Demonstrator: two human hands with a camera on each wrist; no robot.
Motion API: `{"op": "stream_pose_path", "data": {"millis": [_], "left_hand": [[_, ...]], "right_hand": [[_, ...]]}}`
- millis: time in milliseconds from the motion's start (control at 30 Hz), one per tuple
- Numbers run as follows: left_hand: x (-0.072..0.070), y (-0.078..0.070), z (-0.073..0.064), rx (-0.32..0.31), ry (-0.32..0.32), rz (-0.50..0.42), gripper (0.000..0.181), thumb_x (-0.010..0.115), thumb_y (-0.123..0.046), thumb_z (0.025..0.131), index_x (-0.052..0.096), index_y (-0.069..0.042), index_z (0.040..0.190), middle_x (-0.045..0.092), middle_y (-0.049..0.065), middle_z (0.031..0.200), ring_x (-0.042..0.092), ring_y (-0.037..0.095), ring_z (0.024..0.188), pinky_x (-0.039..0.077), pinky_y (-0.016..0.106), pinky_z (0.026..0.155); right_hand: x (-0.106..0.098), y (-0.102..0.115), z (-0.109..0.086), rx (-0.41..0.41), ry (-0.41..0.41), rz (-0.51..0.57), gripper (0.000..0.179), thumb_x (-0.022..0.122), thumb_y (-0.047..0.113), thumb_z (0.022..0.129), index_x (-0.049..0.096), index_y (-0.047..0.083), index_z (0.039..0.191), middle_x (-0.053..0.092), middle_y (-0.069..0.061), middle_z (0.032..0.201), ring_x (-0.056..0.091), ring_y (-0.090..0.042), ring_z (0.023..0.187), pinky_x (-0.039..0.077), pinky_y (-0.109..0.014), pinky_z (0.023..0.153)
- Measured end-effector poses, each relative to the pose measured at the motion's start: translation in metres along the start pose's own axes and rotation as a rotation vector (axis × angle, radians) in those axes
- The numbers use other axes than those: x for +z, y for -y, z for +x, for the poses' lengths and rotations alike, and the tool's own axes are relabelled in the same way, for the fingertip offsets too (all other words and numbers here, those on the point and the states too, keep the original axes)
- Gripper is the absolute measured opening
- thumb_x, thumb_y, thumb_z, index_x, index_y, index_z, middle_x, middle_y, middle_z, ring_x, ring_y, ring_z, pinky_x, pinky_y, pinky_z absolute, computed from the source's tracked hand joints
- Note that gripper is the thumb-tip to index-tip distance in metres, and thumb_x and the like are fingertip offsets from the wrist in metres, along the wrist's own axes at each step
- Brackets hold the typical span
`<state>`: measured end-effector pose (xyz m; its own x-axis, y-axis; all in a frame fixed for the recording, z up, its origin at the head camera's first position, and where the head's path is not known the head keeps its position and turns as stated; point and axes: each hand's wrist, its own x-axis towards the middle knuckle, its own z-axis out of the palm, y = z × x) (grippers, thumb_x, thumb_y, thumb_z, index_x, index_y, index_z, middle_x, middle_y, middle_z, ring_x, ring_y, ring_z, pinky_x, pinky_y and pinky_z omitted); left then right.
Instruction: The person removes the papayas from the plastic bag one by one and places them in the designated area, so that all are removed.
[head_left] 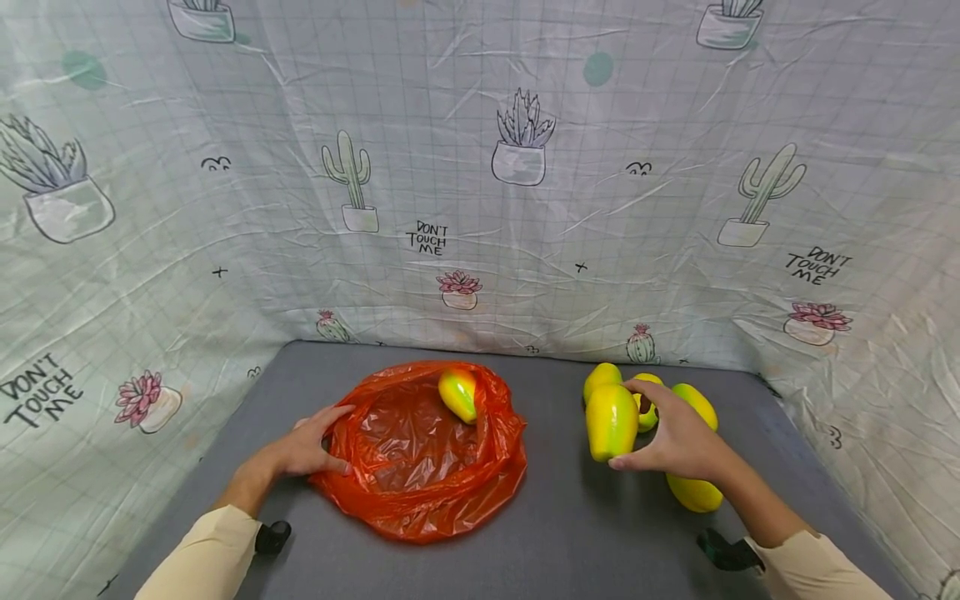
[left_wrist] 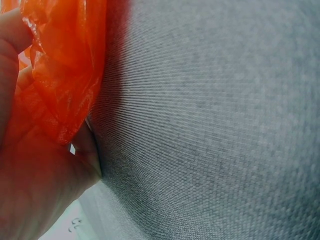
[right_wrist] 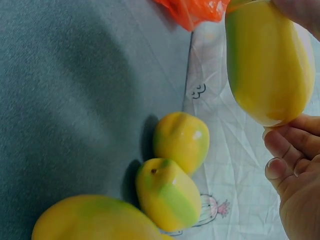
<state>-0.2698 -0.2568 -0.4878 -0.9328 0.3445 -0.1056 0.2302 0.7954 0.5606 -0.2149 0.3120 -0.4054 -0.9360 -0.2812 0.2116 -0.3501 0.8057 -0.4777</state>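
A red plastic bag [head_left: 431, 508] lies on the table with its mouth spread wide. One mango [head_left: 457, 395], yellow-green with a reddish end, rests inside it near the far right rim. My left hand [head_left: 315, 444] holds the bag's left edge; thin red film bunches against the fingers [left_wrist: 15, 32] in the left wrist view. To the right of the bag, my right hand [head_left: 678, 433] grips a yellow-green mango [head_left: 611, 422] between thumb and fingertips. The right wrist view shows this mango [right_wrist: 270, 62] raised off the table, pinched at its two ends.
More mangoes lie around my right hand: one behind [head_left: 602, 377], one at the right [head_left: 696, 403], and one nearer me [head_left: 695, 493], partly covered by the wrist. The grey table [head_left: 555, 533] is bordered by a patterned curtain [head_left: 480, 192] at the back and sides.
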Motion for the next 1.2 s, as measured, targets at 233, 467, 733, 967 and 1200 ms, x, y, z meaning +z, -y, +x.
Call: {"op": "stream_pose_path", "data": {"millis": [233,467,733,967,1200], "left_hand": [[0.000,0.000,0.001,-0.002,-0.005,0.003,0.104,0.093,-0.038,0.072,0.041,-0.007,0.156,0.037,0.030,0.161,0.035,0.059,0.139,0.033,0.076,0.110],[-0.002,-0.001,0.000,0.003,-0.005,0.009,0.104,0.093,-0.038,0.072,0.040,-0.007,0.156,0.036,0.031,0.161,0.034,0.059,0.140,0.032,0.077,0.110],[-0.001,0.000,0.000,0.001,-0.002,0.005,0.103,0.092,-0.039,0.072,0.041,-0.008,0.156,0.037,0.030,0.161,0.034,0.059,0.139,0.033,0.077,0.109],[0.001,0.001,-0.001,-0.010,0.004,-0.011,0.104,0.093,-0.037,0.072,0.040,-0.008,0.156,0.035,0.030,0.162,0.033,0.059,0.140,0.032,0.077,0.110],[0.000,0.001,-0.001,-0.001,-0.001,-0.005,0.103,0.093,-0.037,0.072,0.041,-0.007,0.156,0.035,0.031,0.161,0.033,0.059,0.140,0.032,0.077,0.110]], "right_hand": [[-0.004,-0.009,-0.004,0.041,0.018,-0.022,0.107,0.097,0.054,0.062,0.051,0.002,0.143,0.063,-0.011,0.111,0.055,-0.022,0.095,0.046,-0.035,0.073],[-0.004,-0.020,-0.007,0.059,0.046,-0.059,0.110,0.095,0.058,0.063,0.051,-0.003,0.143,0.064,-0.013,0.117,0.058,-0.025,0.102,0.051,-0.041,0.081],[0.001,-0.033,-0.013,0.072,0.075,-0.062,0.113,0.093,0.061,0.064,0.049,-0.005,0.145,0.061,-0.021,0.129,0.059,-0.032,0.109,0.054,-0.052,0.088],[0.005,-0.036,-0.016,0.079,0.085,-0.083,0.116,0.092,0.064,0.063,0.049,-0.006,0.145,0.059,-0.026,0.140,0.060,-0.044,0.121,0.053,-0.064,0.095],[0.007,-0.039,-0.019,0.076,0.088,-0.086,0.115,0.093,0.063,0.064,0.049,-0.007,0.145,0.060,-0.027,0.141,0.061,-0.046,0.121,0.053,-0.064,0.093]]}}
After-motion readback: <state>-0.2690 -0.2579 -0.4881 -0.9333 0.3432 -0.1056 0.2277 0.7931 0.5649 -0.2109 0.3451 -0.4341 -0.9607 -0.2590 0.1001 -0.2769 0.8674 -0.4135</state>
